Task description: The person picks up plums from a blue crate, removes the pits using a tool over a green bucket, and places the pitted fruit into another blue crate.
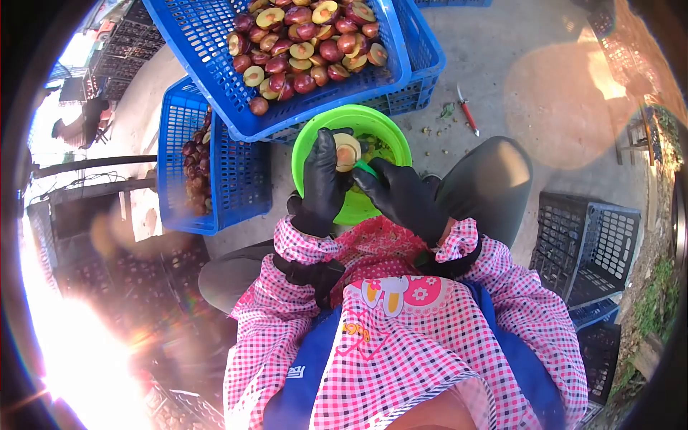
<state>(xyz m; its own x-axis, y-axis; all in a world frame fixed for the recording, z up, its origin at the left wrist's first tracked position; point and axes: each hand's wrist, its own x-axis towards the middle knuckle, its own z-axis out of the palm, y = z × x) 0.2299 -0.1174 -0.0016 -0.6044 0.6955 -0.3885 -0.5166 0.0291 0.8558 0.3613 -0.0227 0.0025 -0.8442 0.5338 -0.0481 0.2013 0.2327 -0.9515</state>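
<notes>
Plum half (347,150): it is sitting cut face up against the fingers of the left hand, directly over the green bowl (387,132), its pale flesh showing.
Left hand (322,183): gloved in black, it is curling closed around the plum half and hovering above the bowl's left side.
Right hand (403,199): also gloved in black, it is closing on a small green tool (366,168) over the bowl's near rim, the tool's tip touching the plum half or sitting just beside it; which one is unclear.
Green bowl: it is standing on the ground (502,57) between the person's knees and holding yellowish scraps (380,149), too small to identify.
Tilted blue crate (215,64): it is leaning just beyond the bowl, its near wall overhanging the bowl's far rim, and it is carrying a heap of halved plums (304,50), some showing red skin, some the pale cut face.
Lower blue crate (423,64): it is lying under the tilted one, beyond the bowl; its contents are hidden.
Side blue crate (236,172): it is standing just left of the bowl and holding dark whole plums (195,172).
Red-handled tool (467,113): it is lying on the ground to the right of the bowl, near it.
Black crates (584,240): they are standing well to the right of the bowl, past the person's knee.
</notes>
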